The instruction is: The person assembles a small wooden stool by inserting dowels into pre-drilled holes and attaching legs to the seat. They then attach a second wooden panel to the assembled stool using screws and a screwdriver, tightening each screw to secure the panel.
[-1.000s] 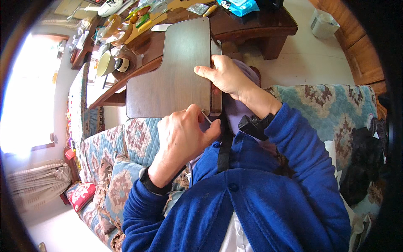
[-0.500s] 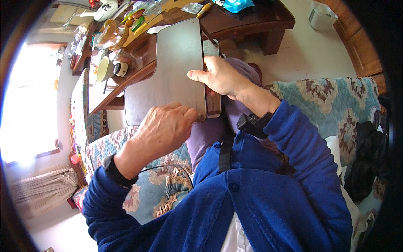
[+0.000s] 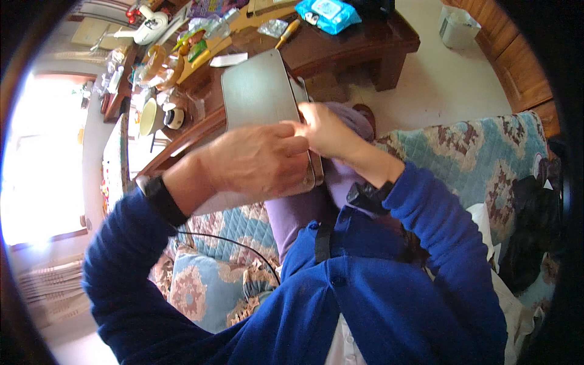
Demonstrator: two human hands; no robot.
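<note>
A flat L-shaped grey-brown panel [image 3: 255,91] with rounded corners lies over my lap, its far end reaching toward the table. A second layer shows under its right edge. My right hand [image 3: 333,131] grips that edge, its fingers partly out of sight. Across the panel's near part stretches my left hand [image 3: 255,159], slightly blurred. Its fingers are curled and meet my right hand's thumb side; whatever they pinch, if anything, is hidden.
A dark wooden table [image 3: 328,55] stands ahead, bearing a blue wipes pack [image 3: 328,15], a yellow-handled tool [image 3: 288,33] and a cream bowl [image 3: 150,117]. A patterned sofa [image 3: 465,152] surrounds me; a whitish bin [image 3: 458,29] stands at the far right.
My left hand has moved up and right from the panel's near edge to my right hand. The panel has shifted slightly nearer me.
</note>
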